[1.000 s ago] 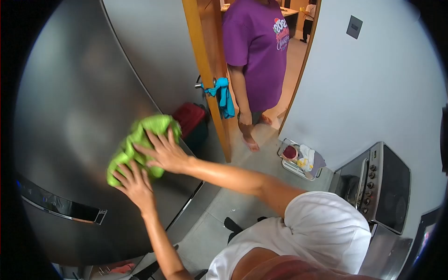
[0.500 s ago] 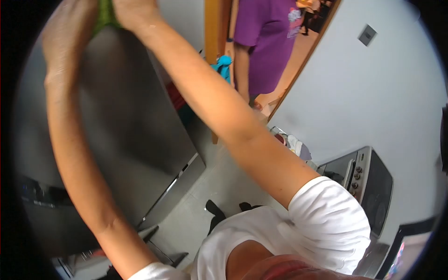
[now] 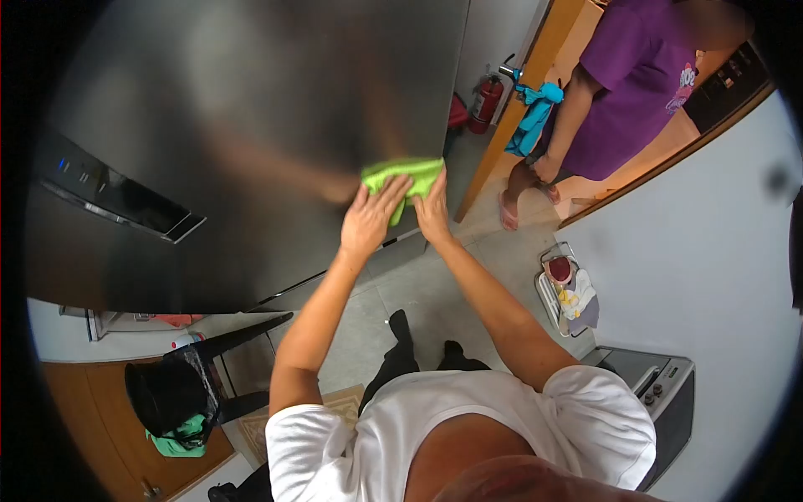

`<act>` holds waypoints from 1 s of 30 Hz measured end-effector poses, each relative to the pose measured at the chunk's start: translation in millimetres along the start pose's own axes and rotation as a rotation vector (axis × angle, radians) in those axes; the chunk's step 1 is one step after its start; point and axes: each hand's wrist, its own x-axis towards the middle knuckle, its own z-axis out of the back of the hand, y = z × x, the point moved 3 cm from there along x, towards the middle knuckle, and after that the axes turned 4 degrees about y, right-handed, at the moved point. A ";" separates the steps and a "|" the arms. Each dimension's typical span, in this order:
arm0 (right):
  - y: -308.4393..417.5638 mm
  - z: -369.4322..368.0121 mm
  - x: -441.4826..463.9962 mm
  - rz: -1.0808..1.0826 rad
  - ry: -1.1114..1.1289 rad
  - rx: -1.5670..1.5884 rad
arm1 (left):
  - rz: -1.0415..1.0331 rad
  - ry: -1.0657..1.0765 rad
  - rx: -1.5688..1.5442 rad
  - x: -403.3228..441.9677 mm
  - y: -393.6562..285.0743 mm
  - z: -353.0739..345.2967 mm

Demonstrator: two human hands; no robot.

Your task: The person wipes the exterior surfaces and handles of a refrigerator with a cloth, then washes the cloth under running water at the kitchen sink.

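Observation:
A bright green cleaning cloth (image 3: 405,177) lies bunched against the dark, shiny front of a refrigerator (image 3: 276,92). My left hand (image 3: 369,217) presses on the cloth's left part, its fingers laid across it and gripping it to the surface. On the right edge of the same cloth, my right hand (image 3: 432,206) has its fingers closed, with its thumb side toward my left hand. The fingertips are partly lost in the folds. A dark control panel (image 3: 109,192) shows on the refrigerator to the left.
A person in a purple shirt (image 3: 611,109) stands by the open door (image 3: 512,109), where a blue cloth (image 3: 535,117) hangs. Behind is a fire extinguisher (image 3: 485,105). A folded step stool (image 3: 552,293) and an oven (image 3: 669,393) line the right; a black chair (image 3: 167,389) stands left.
Both hands and the green cloth have come down from high on the refrigerator to a lower spot near its right edge. The view has turned, bringing more floor and the left side into sight.

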 end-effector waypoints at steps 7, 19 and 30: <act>102.6 33.7 48.5 0.314 -0.112 -0.240 | 0.153 -0.107 -0.094 0.5 10.7 51.2; 311.5 37.8 153.1 0.851 -0.260 -1.009 | 0.451 -0.760 0.136 27.7 99.4 222.8; 116.7 -39.7 -28.6 0.874 0.518 -0.961 | 0.644 -0.095 -0.373 -122.3 -10.9 -19.0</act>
